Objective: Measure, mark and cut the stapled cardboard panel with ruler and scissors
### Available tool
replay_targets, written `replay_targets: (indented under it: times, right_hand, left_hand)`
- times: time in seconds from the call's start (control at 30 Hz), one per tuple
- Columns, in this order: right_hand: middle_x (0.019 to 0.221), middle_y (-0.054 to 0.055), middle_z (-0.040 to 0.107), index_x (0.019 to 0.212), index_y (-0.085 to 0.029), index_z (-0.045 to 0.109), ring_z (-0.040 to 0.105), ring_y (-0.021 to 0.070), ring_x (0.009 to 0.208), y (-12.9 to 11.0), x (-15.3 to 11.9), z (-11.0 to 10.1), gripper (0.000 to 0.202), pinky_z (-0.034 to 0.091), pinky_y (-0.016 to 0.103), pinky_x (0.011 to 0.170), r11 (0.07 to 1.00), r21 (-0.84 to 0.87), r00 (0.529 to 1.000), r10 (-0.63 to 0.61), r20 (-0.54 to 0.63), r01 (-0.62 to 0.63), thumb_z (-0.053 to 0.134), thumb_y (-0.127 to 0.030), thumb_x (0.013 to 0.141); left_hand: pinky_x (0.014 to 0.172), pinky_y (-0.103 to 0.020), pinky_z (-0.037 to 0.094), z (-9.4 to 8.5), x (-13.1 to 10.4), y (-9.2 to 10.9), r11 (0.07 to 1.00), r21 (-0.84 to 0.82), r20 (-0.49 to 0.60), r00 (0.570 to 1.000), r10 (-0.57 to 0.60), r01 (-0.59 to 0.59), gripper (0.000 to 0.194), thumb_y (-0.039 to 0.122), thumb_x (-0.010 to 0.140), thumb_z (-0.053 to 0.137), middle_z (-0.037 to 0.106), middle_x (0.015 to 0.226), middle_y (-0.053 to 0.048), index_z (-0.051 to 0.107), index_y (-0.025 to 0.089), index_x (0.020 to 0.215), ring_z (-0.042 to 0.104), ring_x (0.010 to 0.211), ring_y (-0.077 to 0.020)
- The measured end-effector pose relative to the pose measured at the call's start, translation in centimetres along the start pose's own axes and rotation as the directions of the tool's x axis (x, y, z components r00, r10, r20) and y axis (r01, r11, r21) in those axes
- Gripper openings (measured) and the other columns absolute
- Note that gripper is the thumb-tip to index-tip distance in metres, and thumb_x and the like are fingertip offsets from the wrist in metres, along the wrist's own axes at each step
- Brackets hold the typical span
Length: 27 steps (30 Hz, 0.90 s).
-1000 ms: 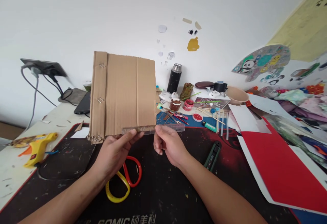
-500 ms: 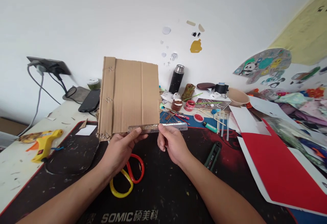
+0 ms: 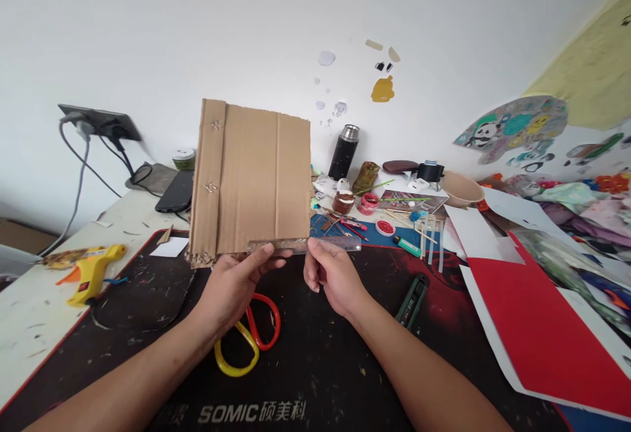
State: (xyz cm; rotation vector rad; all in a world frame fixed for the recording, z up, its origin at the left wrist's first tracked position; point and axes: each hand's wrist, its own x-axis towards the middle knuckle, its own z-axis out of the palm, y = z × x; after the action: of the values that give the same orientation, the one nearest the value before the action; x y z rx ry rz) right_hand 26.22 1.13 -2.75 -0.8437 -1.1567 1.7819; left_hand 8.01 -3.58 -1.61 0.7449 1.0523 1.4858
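A cardboard piece (image 3: 251,179) with a folded strip down its left side is held up in front of me. Across its lower edge lies a clear ruler (image 3: 340,243). My left hand (image 3: 244,274) grips the cardboard and the ruler's left part, thumb in front and other fingers partly behind. My right hand (image 3: 332,274) pinches the ruler near its middle, by the cardboard's lower right corner. Scissors with red and yellow handles (image 3: 263,346) lie on the mat below, their blades hidden.
A yellow glue gun (image 3: 93,274) lies at the left. A green cutter (image 3: 413,300) and red sheet (image 3: 552,313) are at the right. Behind stand a black flask (image 3: 344,152), a red paint jar (image 3: 367,204) and a bowl (image 3: 462,189). A phone (image 3: 176,192) lies back left.
The cardboard has risen slightly and tilted a little against the ruler. The hands keep their grips, and the whole view has shifted slightly.
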Motion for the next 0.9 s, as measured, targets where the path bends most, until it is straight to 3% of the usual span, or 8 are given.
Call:
replay_targets:
  times: [0.27, 0.47, 0.67, 0.9]
  right_hand:
    - [0.052, -0.004, 0.052, 0.068, -0.021, 0.063, 0.045, 0.0107, 0.043, -0.27, 0.07, 0.04, 0.068, 0.03, 0.024, 0.041, 0.996, 0.094, 1.0, -0.011, -0.03, 0.013, 0.083, -0.084, 0.083]
    - [0.051, -0.003, 0.053, 0.061, -0.021, 0.057, 0.046, 0.0103, 0.043, -0.33, 0.14, -0.05, 0.069, 0.029, 0.024, 0.041, 0.997, 0.077, 0.998, -0.007, -0.055, 0.012, 0.082, -0.081, 0.086]
    - [0.052, -0.005, 0.052, 0.078, -0.019, 0.071, 0.045, 0.0105, 0.043, -0.44, 0.2, 0.0, 0.065, 0.03, 0.024, 0.041, 0.996, 0.091, 0.998, 0.01, -0.068, -0.004, 0.086, -0.082, 0.08]
    - [0.052, -0.006, 0.053, 0.083, -0.017, 0.075, 0.046, 0.0105, 0.044, -0.39, 0.17, -0.11, 0.067, 0.031, 0.023, 0.041, 0.996, 0.087, 0.998, 0.02, -0.059, -0.015, 0.086, -0.083, 0.079]
  left_hand:
    - [0.082, -0.032, 0.069, -0.28, 0.34, 0.43, 0.999, -0.04, -0.058, 0.998, 0.026, -0.029, 0.038, 0.05, 0.063, 0.106, 0.089, 0.092, -0.017, 0.09, 0.017, 0.073, 0.084, 0.086, -0.0266]
    - [0.082, -0.029, 0.069, -0.59, 0.41, 0.2, 0.999, -0.025, -0.049, 0.998, 0.035, -0.037, 0.034, 0.049, 0.069, 0.104, 0.09, 0.094, -0.016, 0.09, 0.018, 0.073, 0.083, 0.084, -0.0242]
    - [0.081, -0.027, 0.068, -0.58, 0.54, 0.22, 0.998, -0.022, -0.046, 0.997, 0.054, -0.056, 0.033, 0.049, 0.068, 0.104, 0.09, 0.094, -0.017, 0.09, 0.019, 0.072, 0.084, 0.085, -0.0243]
    - [0.082, -0.025, 0.068, -0.66, 0.51, 0.34, 0.998, -0.049, -0.055, 0.998, 0.043, -0.046, 0.034, 0.046, 0.065, 0.107, 0.09, 0.091, -0.014, 0.09, 0.018, 0.072, 0.084, 0.084, -0.0225]
